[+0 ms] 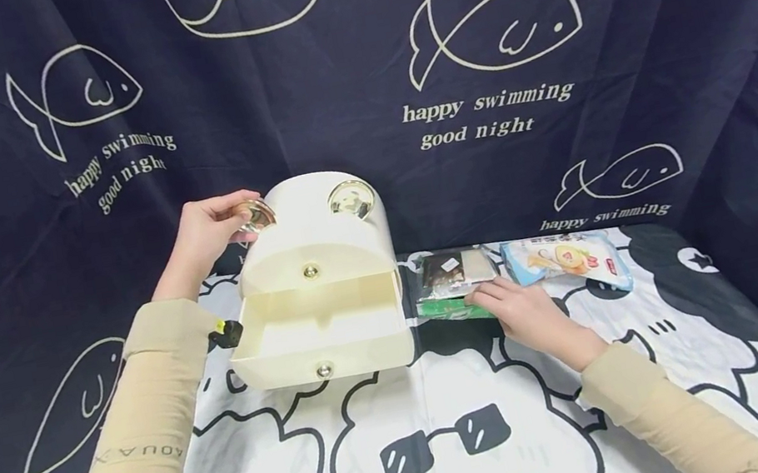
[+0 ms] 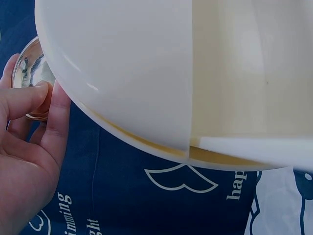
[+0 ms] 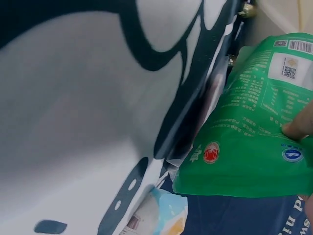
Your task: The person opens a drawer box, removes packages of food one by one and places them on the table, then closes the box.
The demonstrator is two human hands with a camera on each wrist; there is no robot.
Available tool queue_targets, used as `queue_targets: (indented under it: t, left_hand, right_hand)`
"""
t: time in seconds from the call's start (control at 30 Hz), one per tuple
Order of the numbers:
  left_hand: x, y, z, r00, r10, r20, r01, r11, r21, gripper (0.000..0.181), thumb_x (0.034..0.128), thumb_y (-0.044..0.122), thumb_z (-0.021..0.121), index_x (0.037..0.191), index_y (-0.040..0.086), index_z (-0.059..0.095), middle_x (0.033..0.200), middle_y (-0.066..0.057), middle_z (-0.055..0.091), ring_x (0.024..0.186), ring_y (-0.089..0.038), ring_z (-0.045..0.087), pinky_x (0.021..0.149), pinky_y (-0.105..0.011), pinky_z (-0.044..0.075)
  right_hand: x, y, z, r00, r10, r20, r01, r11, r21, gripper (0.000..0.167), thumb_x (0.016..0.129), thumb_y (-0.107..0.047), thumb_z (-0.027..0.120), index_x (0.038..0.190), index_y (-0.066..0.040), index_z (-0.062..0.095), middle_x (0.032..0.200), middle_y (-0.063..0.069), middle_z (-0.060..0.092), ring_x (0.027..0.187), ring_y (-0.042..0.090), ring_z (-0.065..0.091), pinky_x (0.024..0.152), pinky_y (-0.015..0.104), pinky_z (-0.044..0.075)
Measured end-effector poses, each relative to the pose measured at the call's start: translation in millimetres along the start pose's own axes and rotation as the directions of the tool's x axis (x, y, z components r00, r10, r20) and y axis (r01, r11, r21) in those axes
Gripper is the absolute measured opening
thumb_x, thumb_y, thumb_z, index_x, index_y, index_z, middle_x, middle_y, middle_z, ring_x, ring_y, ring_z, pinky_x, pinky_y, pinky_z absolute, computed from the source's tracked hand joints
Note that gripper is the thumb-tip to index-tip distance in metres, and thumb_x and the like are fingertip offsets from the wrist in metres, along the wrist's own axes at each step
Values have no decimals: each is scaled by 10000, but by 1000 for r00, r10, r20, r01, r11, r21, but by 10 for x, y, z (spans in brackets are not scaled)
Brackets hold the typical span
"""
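A white two-drawer storage box (image 1: 316,226) with a rounded top stands on the table, its lower drawer (image 1: 369,352) pulled out. Nothing shows inside that drawer. My left hand (image 1: 200,236) grips the left one of two round, shiny gold ear-like discs (image 1: 259,215) on the box; the left wrist view shows the thumb on the face of the disc (image 2: 35,73). To the right of the box, my right hand (image 1: 526,315) pinches a green printed packet (image 3: 244,137) by its end, thumb on top. In the head view the packet is seen nearly edge-on.
Behind the green packet lies a clear-wrapped dark and pale package (image 1: 453,267). A blue and white food bag (image 1: 569,258) lies farther right. A small black thing with a yellow spot (image 1: 227,333) shows left of the drawer. A dark fish-print curtain (image 1: 353,89) hangs behind.
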State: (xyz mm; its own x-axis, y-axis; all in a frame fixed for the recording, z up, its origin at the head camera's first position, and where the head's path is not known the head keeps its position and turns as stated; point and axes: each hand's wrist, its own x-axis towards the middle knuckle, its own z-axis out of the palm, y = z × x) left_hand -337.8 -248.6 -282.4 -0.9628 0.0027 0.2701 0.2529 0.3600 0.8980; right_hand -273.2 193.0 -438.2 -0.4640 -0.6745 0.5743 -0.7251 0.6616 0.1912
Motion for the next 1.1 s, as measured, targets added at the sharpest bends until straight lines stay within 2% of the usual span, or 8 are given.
queue_targets:
  t: [0.3,0.5,0.67,0.93,1.1]
  left_hand:
    - [10,4,10,1000,-3,1,3,1000,-22,275,879,-36,609,1127,56,684,987,13,702,840,-84,661,661,-265,604]
    - [8,8,13,1000,-7,1,7,1000,-17,281,878,-44,605,1131,52,679,996,15,699,843,-82,658,665,-267,605]
    - [9,-1,13,1000,-15,-1,15,1000,-2,293,881,-44,602,1145,58,677,1024,-15,697,845,-86,660,669,-269,604]
    - [-5,6,3,1000,-10,0,10,1000,15,300,882,-39,603,1165,43,662,1038,-40,692,819,-71,661,671,-266,604]
    - [-9,8,6,1000,-15,-3,15,1000,7,296,882,-39,604,1158,46,666,1043,-43,692,829,-78,658,672,-267,604]
  right_hand:
    - [15,28,69,998,-4,58,2,1000,23,529,666,144,613,1085,-179,617,1040,-8,625,954,228,610,348,282,370]
    - [26,46,112,995,-8,97,6,1000,21,530,680,138,622,1095,-192,621,1045,-14,625,963,212,613,340,256,336]
    - [11,64,152,995,-9,95,6,1000,30,530,676,139,624,1085,-197,619,1051,-21,622,970,206,614,340,251,334]
    - [-25,83,172,995,-37,93,30,997,73,496,711,129,582,1077,-203,628,1027,-37,629,960,199,611,397,308,428]
    - [-58,72,175,993,-59,99,51,995,86,492,712,119,598,1075,-214,621,1022,-52,635,933,191,599,405,309,439]
